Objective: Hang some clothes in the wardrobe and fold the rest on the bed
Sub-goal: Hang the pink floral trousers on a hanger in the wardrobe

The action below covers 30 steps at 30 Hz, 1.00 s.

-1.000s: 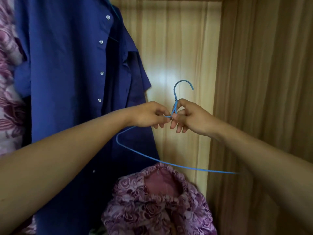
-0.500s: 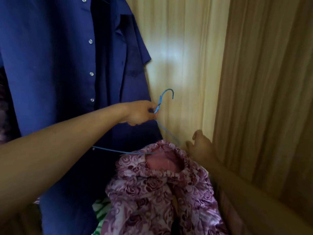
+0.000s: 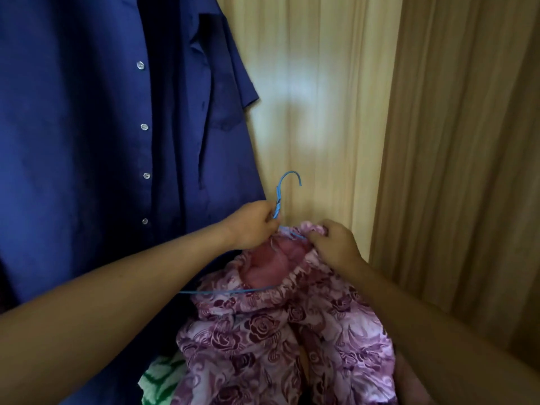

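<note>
Blue hanger [image 3: 279,191], rose-print garment [image 3: 280,340] —
my left grip [image 3: 252,226] pinches the hanger's neck, my right grip [image 3: 333,244] clutches the waistband.

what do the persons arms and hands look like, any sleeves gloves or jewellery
Both arms are bare as far as the view reaches: no sleeve shows on the left forearm or the right forearm. The left hand and right hand wear no gloves. No watch or bracelet shows at either wrist, and no ring on the visible fingers.
</note>
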Motion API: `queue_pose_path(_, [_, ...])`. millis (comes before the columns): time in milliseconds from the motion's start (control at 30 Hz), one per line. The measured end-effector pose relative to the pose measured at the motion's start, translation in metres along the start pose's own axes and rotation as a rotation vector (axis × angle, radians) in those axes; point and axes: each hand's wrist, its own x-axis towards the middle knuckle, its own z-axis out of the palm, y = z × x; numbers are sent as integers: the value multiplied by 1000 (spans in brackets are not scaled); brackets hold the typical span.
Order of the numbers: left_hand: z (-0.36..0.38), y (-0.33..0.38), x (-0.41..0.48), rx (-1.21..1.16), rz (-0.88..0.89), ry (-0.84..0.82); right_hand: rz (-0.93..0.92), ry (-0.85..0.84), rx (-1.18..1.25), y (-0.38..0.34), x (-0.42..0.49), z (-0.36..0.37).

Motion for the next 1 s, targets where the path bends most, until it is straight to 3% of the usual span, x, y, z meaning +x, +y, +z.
queue_pose_path(200, [18, 21, 12, -180, 72, 249, -326, -40, -19, -51, 5, -23])
queue_pose_path(333, [20, 17, 13, -290, 33, 335, -402, -96, -363, -33, 12, -48])
queue_pose_path(433, [19, 19, 10, -293, 74, 324, -448, -224, -323, -19, 11, -51])
queue_pose_path(500, [15, 22, 6, -97, 152, 289, -473, -195, -304, -12, 14, -47])
queue_pose_path(567, [12, 18, 2, 264, 266, 404, -472, -136, -267, -8, 20, -50])
queue_pose_path(633, [14, 12, -9, 424, 424, 502, -452, -91, -217, -7, 28, -58])
queue_pose_path(733, [32, -6, -27, 352, 568, 294, -446, -40, -183, -9, 33, -67])
queue_pose_path(867, [46, -28, -40, 109, 298, 64, -439, 21, -185, -15, 32, -70])
queue_pose_path(933, [44, -30, -42, 156, 215, 41, -427, 27, -217, -15, 31, -71])
queue_pose_path(1000, [37, -32, -46, 327, 244, 47, -399, 60, -238, -12, 30, -78])
